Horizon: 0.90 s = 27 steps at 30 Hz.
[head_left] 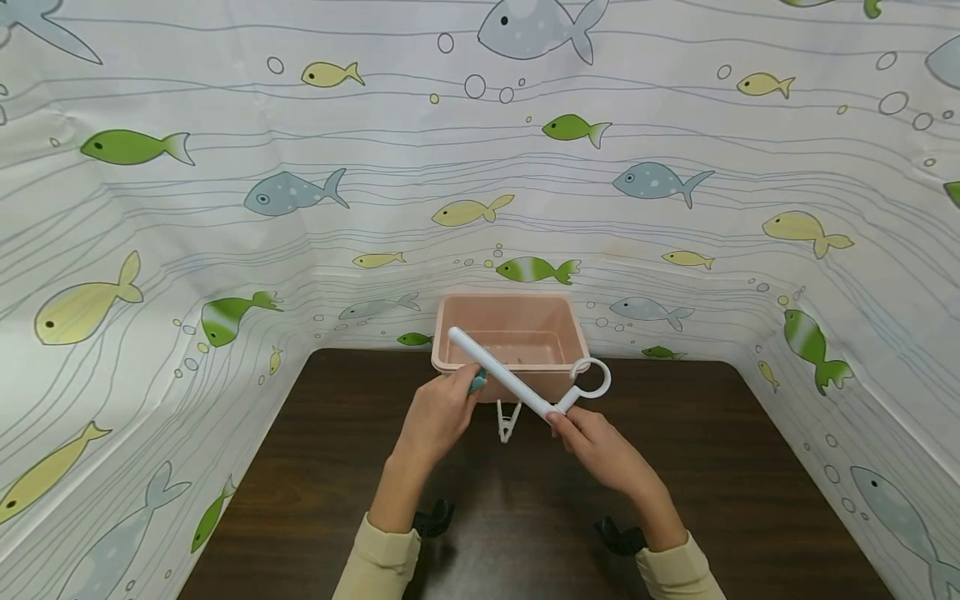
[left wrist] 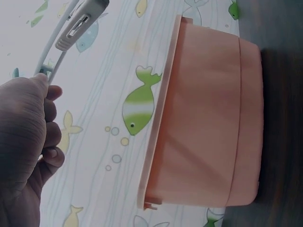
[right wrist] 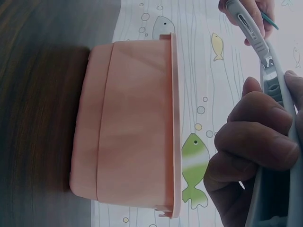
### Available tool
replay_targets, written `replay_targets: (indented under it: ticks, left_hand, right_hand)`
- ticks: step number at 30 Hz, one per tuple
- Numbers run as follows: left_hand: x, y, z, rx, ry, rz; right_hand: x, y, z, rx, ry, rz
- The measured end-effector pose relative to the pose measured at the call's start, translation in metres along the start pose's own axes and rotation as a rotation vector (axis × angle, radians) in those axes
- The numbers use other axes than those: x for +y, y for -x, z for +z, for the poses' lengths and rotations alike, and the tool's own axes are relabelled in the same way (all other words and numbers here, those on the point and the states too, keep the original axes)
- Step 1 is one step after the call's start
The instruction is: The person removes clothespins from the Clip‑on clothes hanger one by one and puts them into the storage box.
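Note:
A white plastic folding hanger (head_left: 501,375) with a ring-like hook (head_left: 607,380) slants across the middle of the head view. My left hand (head_left: 442,412) grips it near the upper left arm, where a small teal part (head_left: 477,382) shows by the fingers. At the lower bend, below the hook, my right hand (head_left: 603,450) pinches it between thumb and fingers. The right wrist view shows those curled fingers around a hollow white arm (right wrist: 279,90). Below the hanger a white clip (head_left: 506,423) is seen; whether it is attached cannot be told.
Behind the hands a pink plastic bin (head_left: 510,308) stands at the back of the dark wooden table (head_left: 322,467). A fish-patterned sheet (head_left: 405,142) encloses the back and both sides. Black mounts (head_left: 621,537) sit at the wrists.

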State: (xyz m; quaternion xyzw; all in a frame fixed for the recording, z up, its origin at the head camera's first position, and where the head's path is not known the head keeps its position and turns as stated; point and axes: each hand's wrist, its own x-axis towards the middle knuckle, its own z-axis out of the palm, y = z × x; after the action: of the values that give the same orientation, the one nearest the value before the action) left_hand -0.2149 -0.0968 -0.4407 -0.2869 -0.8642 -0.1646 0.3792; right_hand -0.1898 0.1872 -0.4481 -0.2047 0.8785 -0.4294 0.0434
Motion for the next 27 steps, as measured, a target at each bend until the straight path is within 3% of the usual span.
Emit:
replay_targets:
  ticks: [15, 27]
  left_hand:
    - [-0.0022, -0.0038, 0.0009, 0.098, -0.079, 0.098]
    - [0.0004, 0.0, -0.0013, 0.042, -0.008, 0.018]
  right_hand:
    - [0.0033, -0.0014, -0.0026, -0.071, -0.112, -0.054]
    - [0.0039, -0.0017, -0.0008, -0.028, -0.096, -0.04]
